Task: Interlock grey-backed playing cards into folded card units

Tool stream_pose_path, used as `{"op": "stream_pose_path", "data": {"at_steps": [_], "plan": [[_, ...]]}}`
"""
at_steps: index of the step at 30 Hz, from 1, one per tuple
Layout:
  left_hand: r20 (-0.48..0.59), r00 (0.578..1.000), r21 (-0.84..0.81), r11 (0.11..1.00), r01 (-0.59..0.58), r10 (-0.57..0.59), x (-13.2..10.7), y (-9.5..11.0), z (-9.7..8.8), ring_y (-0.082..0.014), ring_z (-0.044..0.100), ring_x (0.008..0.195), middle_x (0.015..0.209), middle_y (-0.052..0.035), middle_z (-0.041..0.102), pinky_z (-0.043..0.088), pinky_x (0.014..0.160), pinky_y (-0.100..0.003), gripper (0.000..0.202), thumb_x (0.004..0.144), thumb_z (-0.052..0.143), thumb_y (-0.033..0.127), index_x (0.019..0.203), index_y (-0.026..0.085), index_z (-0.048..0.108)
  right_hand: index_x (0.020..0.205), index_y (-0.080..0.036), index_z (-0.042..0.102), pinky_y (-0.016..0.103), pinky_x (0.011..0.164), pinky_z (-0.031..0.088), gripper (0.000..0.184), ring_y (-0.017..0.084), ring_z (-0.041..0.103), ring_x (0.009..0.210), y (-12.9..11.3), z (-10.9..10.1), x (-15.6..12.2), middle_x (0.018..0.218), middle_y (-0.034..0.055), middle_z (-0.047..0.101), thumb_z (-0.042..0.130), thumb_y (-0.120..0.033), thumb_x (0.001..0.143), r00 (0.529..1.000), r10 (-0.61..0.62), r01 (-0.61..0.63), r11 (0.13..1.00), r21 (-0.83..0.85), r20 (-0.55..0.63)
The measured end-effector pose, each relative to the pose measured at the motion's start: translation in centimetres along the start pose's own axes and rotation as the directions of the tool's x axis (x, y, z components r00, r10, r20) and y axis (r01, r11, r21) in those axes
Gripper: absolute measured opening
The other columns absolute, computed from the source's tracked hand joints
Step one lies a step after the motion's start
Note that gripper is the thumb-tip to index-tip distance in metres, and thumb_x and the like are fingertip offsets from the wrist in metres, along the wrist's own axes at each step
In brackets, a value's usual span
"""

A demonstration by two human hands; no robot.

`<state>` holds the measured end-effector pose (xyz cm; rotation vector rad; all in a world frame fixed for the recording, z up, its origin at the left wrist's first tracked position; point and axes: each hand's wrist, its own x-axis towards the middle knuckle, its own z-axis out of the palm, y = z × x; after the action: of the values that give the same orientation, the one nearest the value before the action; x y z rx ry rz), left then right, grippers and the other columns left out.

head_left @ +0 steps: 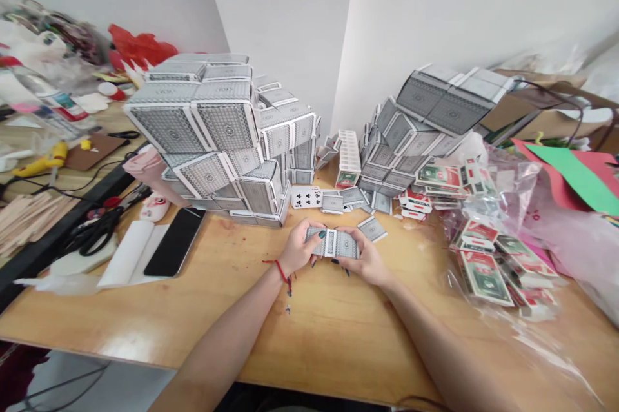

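Left hand [296,249] has its fingers clamped on the left end of the patterned cards [347,244]; right hand [371,262] has its fingers clamped on the right end. The cards are held over the wooden table [232,309], between both hands. A loose card [372,229] lies just beyond the right hand. A phone [175,242] lies well left.

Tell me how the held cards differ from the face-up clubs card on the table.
The held cards show grey patterned backs; the face-up clubs card shows black pips on white. The held cards are between the left hand and the right hand, while the clubs card lies on the table, touched by neither. The held cards are nearer the person; the clubs card is farther back. Both look like playing cards.
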<state>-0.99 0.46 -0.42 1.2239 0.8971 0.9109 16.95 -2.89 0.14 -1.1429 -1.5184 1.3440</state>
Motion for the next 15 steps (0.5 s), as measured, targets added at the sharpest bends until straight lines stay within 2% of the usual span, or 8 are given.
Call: {"op": "stream_pose_path", "data": {"at_steps": [8,15], "plan": [[-0.006,0.999,0.006,0.999,0.037,-0.037,0.04,0.13,0.14,-0.0044,0.042,0.033,0.057,0.0049,0.048,0.030,0.028,-0.015,0.026,0.074,0.053,0.032,0.093,0.015,0.045,0.110,-0.022,0.040,0.025,0.055,0.046,0.052,0.012,0.050,0.066,0.12,-0.14,-0.06,0.090,0.0029,0.050,0.066,-0.025,0.065,1.000,0.001,-0.001,1.000,-0.008,-0.002],[-0.014,1.000,0.100,0.995,0.018,-0.017,-0.17,0.14,0.16,-0.0045,0.042,0.042,0.067,0.0027,0.049,0.035,0.035,-0.015,0.023,0.075,0.051,0.032,0.091,0.017,0.047,0.110,-0.021,0.040,0.024,0.052,0.045,0.051,0.011,0.049,0.062,0.19,-0.22,-0.16,0.089,0.0029,0.049,0.065,-0.026,0.066,1.000,0.013,-0.013,1.000,-0.010,-0.001]]}}
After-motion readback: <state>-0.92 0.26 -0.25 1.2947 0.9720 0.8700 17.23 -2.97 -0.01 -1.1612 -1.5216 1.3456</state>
